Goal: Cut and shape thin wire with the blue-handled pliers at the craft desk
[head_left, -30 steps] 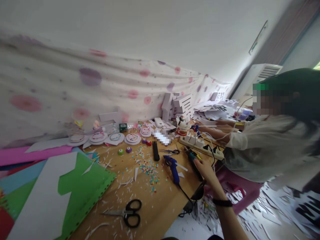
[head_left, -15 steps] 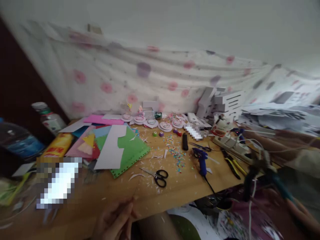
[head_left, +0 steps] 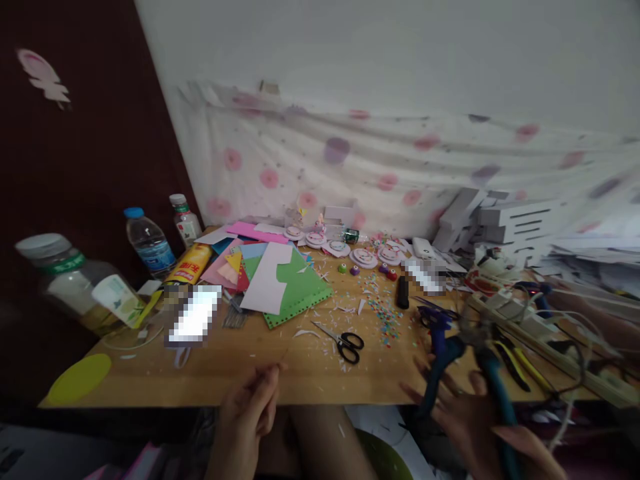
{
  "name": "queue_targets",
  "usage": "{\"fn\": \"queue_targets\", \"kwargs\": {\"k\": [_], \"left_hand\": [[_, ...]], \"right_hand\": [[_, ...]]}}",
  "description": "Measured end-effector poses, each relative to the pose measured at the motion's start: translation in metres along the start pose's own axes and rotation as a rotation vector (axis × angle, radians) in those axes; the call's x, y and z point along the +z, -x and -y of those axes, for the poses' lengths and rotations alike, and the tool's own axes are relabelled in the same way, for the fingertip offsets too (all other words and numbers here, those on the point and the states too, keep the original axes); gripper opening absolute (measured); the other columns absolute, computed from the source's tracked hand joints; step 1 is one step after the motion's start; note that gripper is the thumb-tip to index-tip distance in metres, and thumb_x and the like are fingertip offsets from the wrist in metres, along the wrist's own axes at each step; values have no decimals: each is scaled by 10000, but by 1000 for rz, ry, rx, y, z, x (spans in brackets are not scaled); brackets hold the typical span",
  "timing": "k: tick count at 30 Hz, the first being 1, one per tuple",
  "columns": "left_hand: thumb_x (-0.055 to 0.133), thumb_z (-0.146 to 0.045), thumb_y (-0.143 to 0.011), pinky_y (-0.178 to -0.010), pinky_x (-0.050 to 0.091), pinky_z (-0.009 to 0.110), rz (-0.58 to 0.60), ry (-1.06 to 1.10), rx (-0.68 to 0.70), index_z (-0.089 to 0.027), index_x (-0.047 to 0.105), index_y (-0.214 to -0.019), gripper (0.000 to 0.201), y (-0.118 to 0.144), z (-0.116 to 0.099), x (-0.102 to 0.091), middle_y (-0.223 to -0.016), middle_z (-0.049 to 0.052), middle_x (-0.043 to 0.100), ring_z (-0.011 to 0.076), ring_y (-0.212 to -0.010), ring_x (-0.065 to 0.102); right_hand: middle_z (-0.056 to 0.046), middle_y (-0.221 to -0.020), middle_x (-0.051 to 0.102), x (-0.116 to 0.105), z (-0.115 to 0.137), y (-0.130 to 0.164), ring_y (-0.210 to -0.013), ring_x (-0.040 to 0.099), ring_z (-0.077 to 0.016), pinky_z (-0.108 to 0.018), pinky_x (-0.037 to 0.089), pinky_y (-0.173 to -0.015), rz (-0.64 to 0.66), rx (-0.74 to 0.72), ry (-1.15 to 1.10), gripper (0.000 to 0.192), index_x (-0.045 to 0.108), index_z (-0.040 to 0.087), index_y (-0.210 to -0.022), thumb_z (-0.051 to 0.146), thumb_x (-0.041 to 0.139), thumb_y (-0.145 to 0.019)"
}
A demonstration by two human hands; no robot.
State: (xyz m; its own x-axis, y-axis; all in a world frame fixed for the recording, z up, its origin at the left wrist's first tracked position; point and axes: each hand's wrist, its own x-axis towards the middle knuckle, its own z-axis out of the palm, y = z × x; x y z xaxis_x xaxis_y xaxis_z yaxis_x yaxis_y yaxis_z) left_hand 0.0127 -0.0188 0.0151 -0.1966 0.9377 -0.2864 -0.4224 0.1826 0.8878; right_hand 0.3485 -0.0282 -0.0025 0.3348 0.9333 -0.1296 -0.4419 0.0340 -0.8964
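My left hand (head_left: 253, 403) is closed in a pinch at the table's front edge. A faint, thin wire-like piece (head_left: 285, 355) sticks up from its fingertips; its kind is hard to make out. My right hand (head_left: 465, 407) holds a pair of pliers (head_left: 500, 393) with teal handles, blurred by motion. The plier handles are spread apart, with several fingers stretched out behind them. Beyond the pliers lies a blue glue gun (head_left: 439, 325). Black-handled scissors (head_left: 345, 343) rest between my hands on the table.
A power strip (head_left: 565, 353) and yellow-black pliers (head_left: 517, 367) lie at right, near another person's blurred arm (head_left: 595, 323). Coloured sheets (head_left: 305, 287), a bright phone screen (head_left: 195, 317) and bottles (head_left: 150, 243) are at left. Small coloured bits (head_left: 385, 317) are scattered mid-table.
The view has turned left, showing more bottles and a dark door. My right hand has brought the pliers leftward over the table's front edge. My left hand stays pinched.
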Motion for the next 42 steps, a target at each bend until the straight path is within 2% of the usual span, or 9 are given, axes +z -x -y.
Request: {"fn": "queue_targets", "kwargs": {"k": [2, 5, 9, 13, 17, 20, 23, 27, 42], "left_hand": [[806, -651, -618, -427, 191, 179, -46, -10, 42, -154, 696, -792, 538, 0, -4, 0, -469, -87, 370, 32, -434, 239], [779, -636, -668, -429, 209, 178, -96, -35, 96, -153, 688, -794, 508, -2, -6, -3, -481, -92, 344, 42, -448, 246], [748, -576, -752, -424, 251, 169, -151, -128, 169, -161, 716, -902, 442, -7, -3, -13, -515, -75, 425, 50, -454, 314], [728, -506, -806, -506, 419, 164, -170, -345, 335, -185, 742, -935, 346, -11, -6, -18, -570, -39, 549, 83, -529, 502], [673, -413, -863, -534, 486, 170, -180, -576, 543, -212, 744, -894, 215, -13, -12, -16, -585, -36, 603, 105, -539, 584], [650, -297, -890, -567, 501, 151, -177, -780, 789, -235, 732, -917, 106, -15, -16, -13, -642, -43, 674, 93, -549, 630], [633, -197, -897, -614, 522, 139, -111, -953, 1017, -229, 712, -964, 108, -17, -22, -7, -734, -35, 740, 89, -584, 681], [573, -128, -919, -683, 540, 143, -40, -1123, 1204, -187, 682, -958, 130, -20, -30, -1, -808, 9, 778, 108, -674, 737], [508, -141, -961, -650, 539, 197, 27, -1302, 1272, -194, 660, -1005, 167, -25, -34, 1, -822, 7, 782, 128, -673, 741]], "right_hand": [[-41, -1209, 741, 26, -11, 0, -1264, 581, -394, -706, 351, -1088, 5, 190, -133, 384, 723, 383, -988, 262, 612, -640], [-60, -1136, 751, 64, -27, -1, -1246, 577, -393, -644, 366, -1100, 236, 351, -159, 322, 743, 317, -859, 231, 625, -572], [-28, -1168, 739, 97, -46, 4, -1408, 409, -355, -518, 349, -1128, 449, 392, -109, 368, 733, 292, -797, 198, 574, -478], [-21, -1292, 695, 112, -59, 14, -1483, 282, -358, -454, 305, -1122, 631, 428, -44, 495, 746, 261, -804, 150, 528, -374], [-12, -1360, 652, 120, -57, 23, -1454, 328, -359, -438, 283, -1116, 688, 449, 31, 478, 736, 261, -840, 131, 540, -424], [6, -1394, 625, 123, -46, 27, -1401, 394, -352, -424, 290, -1113, 698, 492, 122, 484, 729, 271, -901, 125, 546, -477], [38, -1375, 634, 123, -38, 26, -1371, 420, -347, -416, 276, -1133, 719, 530, 192, 489, 727, 295, -916, 114, 554, -495], [25, -1309, 667, 120, -38, 22, -1360, 427, -343, -438, 238, -1156, 707, 507, 220, 476, 721, 284, -918, 105, 546, -514], [-20, -1291, 684, 107, -41, 14, -1320, 475, -316, -426, 237, -1113, 684, 541, 258, 551, 709, 261, -1072, 95, 543, -573]]}}
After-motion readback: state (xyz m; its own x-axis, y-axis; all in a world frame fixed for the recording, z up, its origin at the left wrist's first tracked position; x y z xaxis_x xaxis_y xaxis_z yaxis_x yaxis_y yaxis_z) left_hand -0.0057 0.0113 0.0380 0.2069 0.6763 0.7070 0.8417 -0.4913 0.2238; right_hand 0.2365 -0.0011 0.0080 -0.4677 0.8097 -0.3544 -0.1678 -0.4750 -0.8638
